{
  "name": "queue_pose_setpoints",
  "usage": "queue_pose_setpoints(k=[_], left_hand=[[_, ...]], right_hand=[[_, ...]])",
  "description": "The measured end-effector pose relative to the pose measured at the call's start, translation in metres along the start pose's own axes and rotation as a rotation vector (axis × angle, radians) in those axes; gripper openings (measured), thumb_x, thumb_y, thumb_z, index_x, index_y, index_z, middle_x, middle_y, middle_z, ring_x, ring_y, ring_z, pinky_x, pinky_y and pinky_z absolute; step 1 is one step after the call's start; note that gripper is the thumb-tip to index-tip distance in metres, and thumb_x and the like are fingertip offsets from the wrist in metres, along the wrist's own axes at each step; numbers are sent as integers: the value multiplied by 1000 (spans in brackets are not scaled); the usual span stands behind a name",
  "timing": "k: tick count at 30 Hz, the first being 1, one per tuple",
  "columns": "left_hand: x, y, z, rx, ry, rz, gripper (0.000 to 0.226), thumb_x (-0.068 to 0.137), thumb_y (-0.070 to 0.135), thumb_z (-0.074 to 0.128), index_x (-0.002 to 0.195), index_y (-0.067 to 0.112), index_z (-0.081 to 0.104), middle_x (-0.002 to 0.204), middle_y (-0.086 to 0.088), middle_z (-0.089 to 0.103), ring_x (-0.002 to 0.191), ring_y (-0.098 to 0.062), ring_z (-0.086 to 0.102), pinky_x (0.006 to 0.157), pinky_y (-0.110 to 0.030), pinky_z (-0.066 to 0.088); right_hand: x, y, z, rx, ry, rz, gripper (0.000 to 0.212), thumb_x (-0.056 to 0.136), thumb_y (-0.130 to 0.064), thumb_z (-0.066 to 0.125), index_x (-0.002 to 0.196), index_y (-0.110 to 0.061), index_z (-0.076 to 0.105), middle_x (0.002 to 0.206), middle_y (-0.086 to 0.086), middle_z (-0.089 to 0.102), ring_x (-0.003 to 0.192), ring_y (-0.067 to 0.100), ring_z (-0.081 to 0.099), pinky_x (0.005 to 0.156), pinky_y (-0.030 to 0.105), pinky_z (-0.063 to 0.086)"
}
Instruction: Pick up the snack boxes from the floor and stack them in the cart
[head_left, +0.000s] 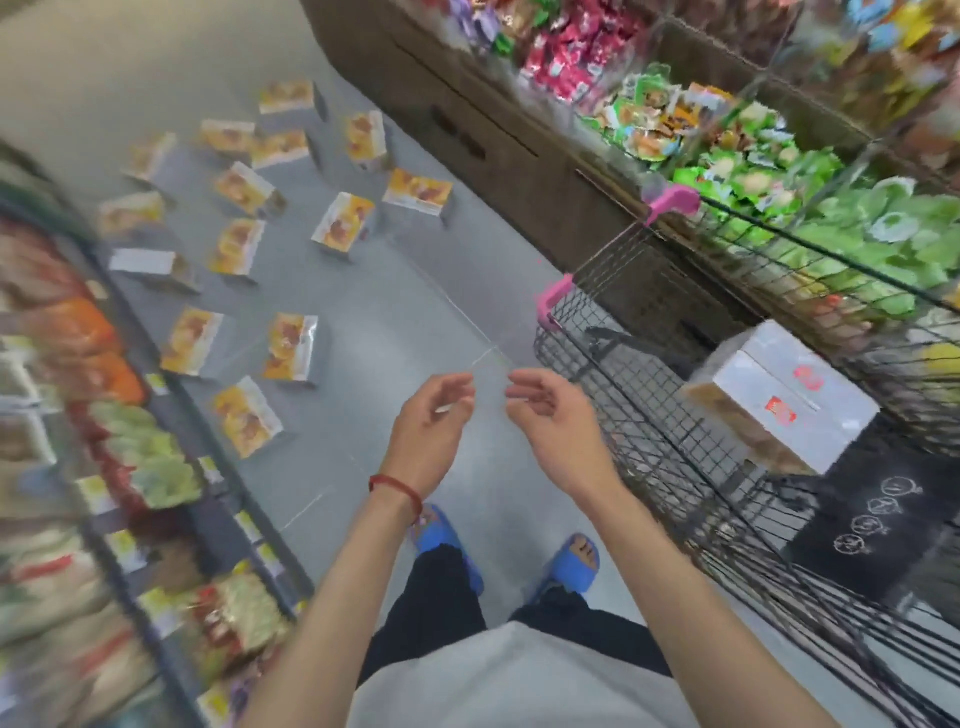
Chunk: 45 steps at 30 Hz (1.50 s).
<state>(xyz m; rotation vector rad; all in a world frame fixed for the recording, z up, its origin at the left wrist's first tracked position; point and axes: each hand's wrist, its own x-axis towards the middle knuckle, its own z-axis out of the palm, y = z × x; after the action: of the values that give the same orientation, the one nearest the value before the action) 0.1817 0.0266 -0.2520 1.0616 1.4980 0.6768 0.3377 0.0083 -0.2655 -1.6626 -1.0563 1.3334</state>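
**Desk:** Where are the goods in this aisle shot?

**Photographer:** Yellow-and-orange printed cardboard snack boxes (290, 347) lie scattered over the grey shop floor (415, 312), from near left to far left, most of them face-up. The nearest box (248, 415) sits near left, by the foot of the packet-filled shelf (62, 364). At right stands the black wire cart with pink corner guards (623, 395), holding a pale carton with red labels (789, 395). Blur hides whether that is one carton or two stacked.

**Desk:** And the hands?

**Photographer:** The left hand (431, 415), a red cord at its wrist, and the right hand (550, 415) hover side by side between boxes and cart. The fingers (457, 387) are loosely curled and hold nothing.

**Desk:** How will the boxes handle?

**Photographer:** They look light, with thin card walls stiff enough to keep their shape but easy to dent at the corners. The glossy faces may slide in the grip. Each is probably best taken across its two long edges, thumb on one side and fingers on the other. Their flat faces should stack squarely in the cart.
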Motion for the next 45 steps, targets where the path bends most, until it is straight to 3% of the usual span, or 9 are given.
queue_pose_setpoints(k=[6, 14, 19, 25, 29, 32, 39, 43, 45], left_hand=[[23, -18, -105, -51, 112, -14, 22, 99, 9, 58, 114, 22, 66, 110, 5, 71, 109, -16, 66, 82, -22, 46], [71, -22, -201, -106, 206, -46, 19, 100, 13, 57, 113, 25, 64, 108, 10, 70, 111, -16, 66, 83, -22, 47], [126, -10, -233, -135, 266, -92, 19, 100, 17, 58, 111, 30, 66, 114, 6, 71, 112, -16, 66, 98, -34, 51], [222, 26, -254, -160, 305, -112, 21, 101, 16, 57, 119, 20, 65, 116, 4, 70, 113, -14, 65, 87, -22, 48], [291, 63, -259, -205, 333, -166, 24, 102, 16, 55, 124, 17, 64, 118, 2, 68, 102, -9, 66, 81, -16, 47], [338, 85, -265, -244, 373, -178, 22, 102, 18, 54, 123, 20, 63, 121, 1, 67, 100, -6, 66, 84, -20, 49], [408, 106, -300, -313, 430, -259, 22, 102, 17, 54, 121, 20, 64, 116, 4, 68, 107, -17, 67, 90, -28, 48], [439, 99, -336, -347, 453, -291, 21, 102, 17, 55, 121, 21, 64, 119, 0, 69, 109, -19, 67, 88, -27, 47], [453, 93, -353, -349, 453, -295, 21, 102, 17, 54, 120, 22, 64, 121, -1, 68, 109, -19, 67, 80, -25, 48]], right_hand=[[36, -37, 104, -41, -114, 17, 29, 95, -5, 65, 113, -27, 66, 109, -1, 73, 93, 7, 68, 82, 17, 51], [86, -81, 189, -43, -178, 43, 28, 96, -7, 65, 112, -30, 68, 110, -6, 73, 95, 2, 68, 75, 9, 49], [146, -104, 214, -33, -204, 78, 26, 97, -7, 65, 112, -28, 68, 110, -3, 73, 88, 4, 66, 72, 19, 52], [253, -140, 228, -47, -237, 94, 25, 98, -9, 63, 114, -29, 67, 114, -2, 73, 95, 3, 67, 71, 9, 51], [326, -171, 232, -79, -296, 115, 26, 99, -9, 62, 117, -27, 67, 115, -2, 73, 99, 5, 67, 73, 8, 49], [376, -191, 238, -137, -356, 100, 26, 99, -11, 62, 120, -26, 68, 114, -6, 73, 101, 2, 67, 76, 9, 51], [470, -226, 275, -220, -386, 114, 25, 98, -11, 62, 119, -23, 69, 112, -4, 74, 102, 3, 67, 81, 10, 51], [506, -242, 318, -270, -429, 107, 26, 99, -12, 61, 119, -26, 67, 114, -5, 72, 103, 2, 66, 84, 16, 50], [522, -246, 342, -276, -434, 106, 26, 99, -13, 61, 120, -25, 67, 114, -5, 71, 104, 3, 66, 81, 12, 50]])
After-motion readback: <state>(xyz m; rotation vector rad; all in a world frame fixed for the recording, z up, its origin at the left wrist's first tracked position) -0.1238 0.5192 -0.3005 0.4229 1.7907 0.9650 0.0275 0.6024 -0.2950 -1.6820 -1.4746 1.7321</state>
